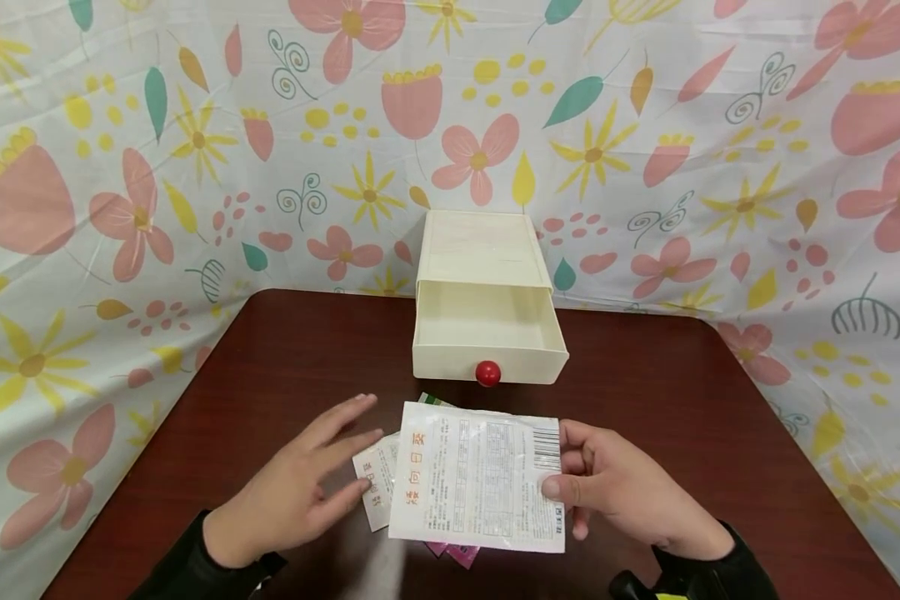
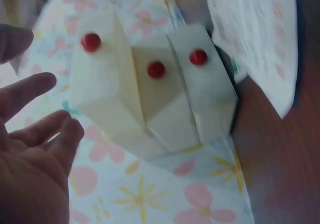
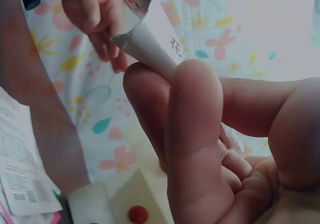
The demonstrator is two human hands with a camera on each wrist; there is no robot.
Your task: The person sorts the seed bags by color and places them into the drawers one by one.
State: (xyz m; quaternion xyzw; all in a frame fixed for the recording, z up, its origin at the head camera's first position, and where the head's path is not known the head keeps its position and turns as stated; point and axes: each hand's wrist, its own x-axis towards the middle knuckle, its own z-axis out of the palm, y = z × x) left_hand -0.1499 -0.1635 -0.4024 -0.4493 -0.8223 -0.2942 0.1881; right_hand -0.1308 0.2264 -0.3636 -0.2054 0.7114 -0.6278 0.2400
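My right hand [image 1: 618, 483] pinches the right edge of a white seed packet [image 1: 480, 479], thumb in front and fingers behind. Printed text, a table and a barcode cover the face toward me. In the right wrist view, the packet [image 3: 160, 44] bends into a curve between thumb and fingers [image 3: 192, 129]. My left hand [image 1: 296, 479] hovers left of it, fingers spread and holding nothing. Beneath the held packet lies a smaller-looking white packet [image 1: 378, 483], partly covered. Pink [image 1: 463, 556] and green corners [image 1: 435, 400] of other packets stick out under it.
A cream drawer box [image 1: 476, 242] stands at the back of the dark brown table [image 1: 307, 350]. Its upper drawer [image 1: 487, 362], with a red knob [image 1: 487, 373], is pulled out. The left wrist view shows two more drawers, shut, with red knobs [image 2: 156, 69]. Floral cloth [image 1: 270, 208] hangs behind.
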